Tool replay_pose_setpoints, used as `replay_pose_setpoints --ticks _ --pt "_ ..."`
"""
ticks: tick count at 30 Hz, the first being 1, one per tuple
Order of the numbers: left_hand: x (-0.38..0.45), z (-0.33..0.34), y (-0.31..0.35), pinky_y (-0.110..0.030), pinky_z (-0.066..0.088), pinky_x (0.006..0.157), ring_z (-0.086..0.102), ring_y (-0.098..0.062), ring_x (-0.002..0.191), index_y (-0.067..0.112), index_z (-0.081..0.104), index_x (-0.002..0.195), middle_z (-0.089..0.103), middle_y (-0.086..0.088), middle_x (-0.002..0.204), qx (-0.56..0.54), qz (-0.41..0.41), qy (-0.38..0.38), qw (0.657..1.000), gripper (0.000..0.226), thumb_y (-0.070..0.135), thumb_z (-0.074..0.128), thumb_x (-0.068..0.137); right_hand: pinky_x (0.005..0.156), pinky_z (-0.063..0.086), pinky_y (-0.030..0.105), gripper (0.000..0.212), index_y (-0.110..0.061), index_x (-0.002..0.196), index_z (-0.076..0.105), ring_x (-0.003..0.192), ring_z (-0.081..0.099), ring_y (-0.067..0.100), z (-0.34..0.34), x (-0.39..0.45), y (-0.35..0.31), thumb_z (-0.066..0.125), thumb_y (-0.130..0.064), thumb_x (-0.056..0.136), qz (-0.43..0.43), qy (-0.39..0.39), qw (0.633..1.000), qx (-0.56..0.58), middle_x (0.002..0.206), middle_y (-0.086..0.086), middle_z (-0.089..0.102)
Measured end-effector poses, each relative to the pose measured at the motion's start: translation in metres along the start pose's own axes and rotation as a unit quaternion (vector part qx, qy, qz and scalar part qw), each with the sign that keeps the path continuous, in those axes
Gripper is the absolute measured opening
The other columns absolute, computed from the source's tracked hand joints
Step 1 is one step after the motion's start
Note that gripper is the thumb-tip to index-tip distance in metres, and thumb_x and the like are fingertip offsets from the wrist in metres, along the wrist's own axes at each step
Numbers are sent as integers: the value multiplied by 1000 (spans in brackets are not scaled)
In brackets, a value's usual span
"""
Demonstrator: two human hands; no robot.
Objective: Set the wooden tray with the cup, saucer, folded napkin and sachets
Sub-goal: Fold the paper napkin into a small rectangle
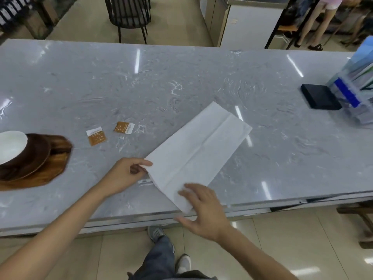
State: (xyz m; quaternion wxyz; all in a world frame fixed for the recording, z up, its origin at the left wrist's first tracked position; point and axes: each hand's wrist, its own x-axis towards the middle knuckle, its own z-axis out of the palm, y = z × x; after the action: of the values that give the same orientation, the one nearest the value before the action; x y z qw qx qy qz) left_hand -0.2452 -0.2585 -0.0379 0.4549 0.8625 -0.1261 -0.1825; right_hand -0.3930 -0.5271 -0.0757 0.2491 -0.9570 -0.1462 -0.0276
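Observation:
A white napkin [199,147] lies folded into a long strip, slanting across the grey marble counter [181,83]. My left hand [126,174] pinches the strip's near left corner. My right hand [201,209] presses its near end with straight fingers at the counter's front edge. Two brown sachets [96,136] [124,127] lie flat to the left of the napkin. At the far left a wooden tray [50,168] carries a dark saucer [34,156] with a white cup [11,146] on it, partly cut off by the frame.
A black box [320,97] and a clear holder of blue leaflets [355,87] stand at the counter's right end. A black chair [128,15] and a person's legs [321,23] are beyond the far edge. My feet are below the front edge.

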Motion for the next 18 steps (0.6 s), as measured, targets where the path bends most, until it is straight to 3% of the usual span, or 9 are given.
replay_pose_setpoints --ticks 2,5,9,13,16,18 --pt "-11 3 7 -9 53 81 71 2 83 19 77 110 78 -5 99 -9 4 10 1000 39 -11 67 88 104 48 42 49 -22 127 68 128 58 25 12 -15 -6 74 -48 86 4 22 999 -26 139 3 63" --pt "-31 10 14 -20 55 92 73 -12 93 15 78 113 79 -6 103 -16 2 25 1000 36 -9 69 88 88 56 45 32 -19 112 76 110 67 26 17 -31 -3 74 -14 81 11 109 994 -9 121 1 73" --pt "-61 19 22 -22 51 96 71 -19 96 14 77 116 77 -5 105 32 28 44 998 38 -10 70 87 89 53 36 28 -16 111 79 105 62 22 3 -53 3 73 -4 86 19 197 979 36 114 1 75" --pt "-93 33 36 -7 50 91 71 -11 88 19 72 120 76 -2 101 54 90 72 992 45 -9 74 84 86 51 22 36 -18 116 78 100 64 17 -31 -72 4 72 0 86 39 237 968 77 111 -2 73" --pt "-108 45 50 2 44 84 67 -3 91 18 78 111 74 9 100 88 149 105 979 39 -6 79 81 73 51 14 33 -19 115 78 94 68 8 -57 -85 4 68 2 92 57 242 959 133 109 -8 73" --pt "-113 48 59 1 42 79 64 -3 86 17 82 101 73 6 92 116 182 134 967 30 -4 82 78 62 52 17 35 -25 113 77 83 69 6 -69 -94 4 69 2 93 82 245 953 157 105 -18 73"
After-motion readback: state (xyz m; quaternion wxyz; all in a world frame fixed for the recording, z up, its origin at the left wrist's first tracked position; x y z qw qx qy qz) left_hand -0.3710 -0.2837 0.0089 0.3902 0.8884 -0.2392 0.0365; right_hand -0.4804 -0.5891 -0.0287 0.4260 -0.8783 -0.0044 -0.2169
